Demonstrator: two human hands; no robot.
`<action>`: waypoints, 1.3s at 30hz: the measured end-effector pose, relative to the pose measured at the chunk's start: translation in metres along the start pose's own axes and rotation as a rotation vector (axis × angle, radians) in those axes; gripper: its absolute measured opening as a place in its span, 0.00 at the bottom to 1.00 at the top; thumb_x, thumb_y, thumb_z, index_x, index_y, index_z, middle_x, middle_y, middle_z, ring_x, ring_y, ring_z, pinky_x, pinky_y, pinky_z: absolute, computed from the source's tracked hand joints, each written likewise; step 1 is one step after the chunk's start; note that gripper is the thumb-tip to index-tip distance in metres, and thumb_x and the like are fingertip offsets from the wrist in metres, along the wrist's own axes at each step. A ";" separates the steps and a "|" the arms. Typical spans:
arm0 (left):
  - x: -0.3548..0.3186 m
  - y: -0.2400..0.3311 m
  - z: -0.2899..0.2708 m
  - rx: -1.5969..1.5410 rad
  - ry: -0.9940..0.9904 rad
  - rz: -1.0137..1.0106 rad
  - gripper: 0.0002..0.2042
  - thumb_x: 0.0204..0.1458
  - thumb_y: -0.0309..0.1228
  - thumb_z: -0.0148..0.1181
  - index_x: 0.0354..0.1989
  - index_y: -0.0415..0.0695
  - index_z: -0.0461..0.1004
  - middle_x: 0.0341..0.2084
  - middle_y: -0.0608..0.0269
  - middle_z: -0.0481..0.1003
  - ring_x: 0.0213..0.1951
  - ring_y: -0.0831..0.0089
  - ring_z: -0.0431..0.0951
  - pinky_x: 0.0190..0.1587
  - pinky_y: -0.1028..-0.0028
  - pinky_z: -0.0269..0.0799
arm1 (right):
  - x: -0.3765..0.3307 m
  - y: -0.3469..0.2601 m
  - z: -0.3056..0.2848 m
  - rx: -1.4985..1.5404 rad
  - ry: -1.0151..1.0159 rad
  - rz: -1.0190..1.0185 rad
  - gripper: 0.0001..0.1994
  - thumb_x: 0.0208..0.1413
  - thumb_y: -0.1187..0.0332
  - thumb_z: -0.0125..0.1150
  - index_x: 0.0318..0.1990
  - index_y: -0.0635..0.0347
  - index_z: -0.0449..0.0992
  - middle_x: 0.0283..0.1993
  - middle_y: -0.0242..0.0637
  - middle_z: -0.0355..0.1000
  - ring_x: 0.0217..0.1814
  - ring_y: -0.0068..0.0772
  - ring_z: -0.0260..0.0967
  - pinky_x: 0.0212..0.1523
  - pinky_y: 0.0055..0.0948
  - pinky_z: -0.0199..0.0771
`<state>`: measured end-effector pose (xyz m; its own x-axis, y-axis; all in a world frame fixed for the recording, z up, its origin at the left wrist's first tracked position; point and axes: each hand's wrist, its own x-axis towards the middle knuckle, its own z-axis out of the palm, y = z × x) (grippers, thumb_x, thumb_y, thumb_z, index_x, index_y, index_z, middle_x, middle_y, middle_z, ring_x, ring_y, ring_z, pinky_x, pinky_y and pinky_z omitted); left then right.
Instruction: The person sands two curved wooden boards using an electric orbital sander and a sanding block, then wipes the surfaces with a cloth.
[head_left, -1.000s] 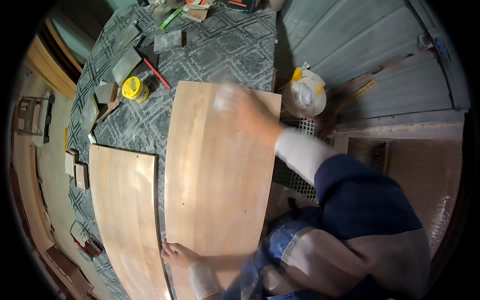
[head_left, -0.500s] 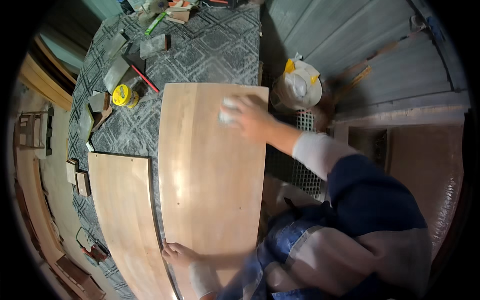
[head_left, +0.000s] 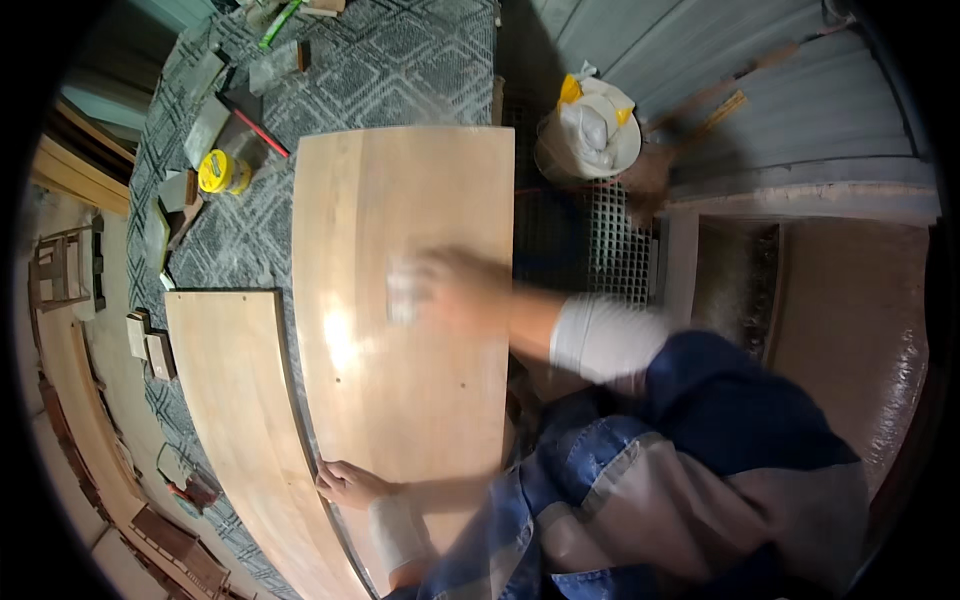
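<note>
A broad, pale wooden board [head_left: 400, 200] lies on a patterned grey cloth, with two small dark holes in its face. My right hand [head_left: 465, 292], smeared by motion, presses a whitish pad [head_left: 402, 290] onto the middle of it; the pad's exact kind cannot be made out. Toward the near end, my left hand [head_left: 350, 484] has its fingers curled over the board's left edge. Left of that edge, across a narrow gap, lies a second, narrower wooden board [head_left: 225, 370].
Patterned cloth [head_left: 400, 70] covers the table. On its left are a yellow-lidded tub [head_left: 222, 173], a red pencil-like stick [head_left: 262, 134] and several small blocks [head_left: 160, 355]. A white bucket [head_left: 610, 140] holding bags stands beyond the table's right edge, near a perforated grate [head_left: 620, 245].
My right hand has swept the whitish pad from the board's far right part toward me and leftward. The left hand stays at the board's edge. The whole view has shifted slightly.
</note>
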<state>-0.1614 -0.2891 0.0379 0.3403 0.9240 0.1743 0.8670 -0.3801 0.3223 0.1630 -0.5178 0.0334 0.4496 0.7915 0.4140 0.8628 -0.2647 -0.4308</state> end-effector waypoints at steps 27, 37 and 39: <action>0.001 -0.022 0.000 0.049 -0.078 0.006 0.22 0.68 0.41 0.43 0.59 0.41 0.75 0.54 0.46 0.70 0.56 0.52 0.70 0.57 0.58 0.68 | -0.125 -0.107 -0.017 0.486 -0.327 -0.010 0.20 0.60 0.68 0.54 0.60 0.50 0.75 0.70 0.45 0.64 0.75 0.46 0.58 0.71 0.48 0.62; -0.001 -0.011 0.003 0.034 0.007 0.007 0.18 0.64 0.38 0.48 0.49 0.36 0.76 0.48 0.43 0.73 0.52 0.48 0.72 0.55 0.54 0.68 | -0.028 -0.110 0.041 0.068 -0.144 -0.150 0.17 0.58 0.64 0.57 0.54 0.56 0.78 0.65 0.42 0.70 0.68 0.44 0.66 0.66 0.43 0.69; 0.001 -0.030 -0.001 -0.063 -0.003 0.072 0.18 0.65 0.37 0.47 0.52 0.36 0.75 0.46 0.45 0.74 0.52 0.48 0.72 0.55 0.54 0.68 | -0.060 -0.216 0.065 0.317 -0.232 -0.186 0.17 0.60 0.62 0.54 0.54 0.50 0.79 0.66 0.40 0.69 0.68 0.44 0.66 0.68 0.40 0.66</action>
<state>-0.1878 -0.2768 0.0288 0.4024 0.8941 0.1965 0.8155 -0.4477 0.3669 -0.0656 -0.4718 0.0495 0.1979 0.9223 0.3318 0.7942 0.0475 -0.6058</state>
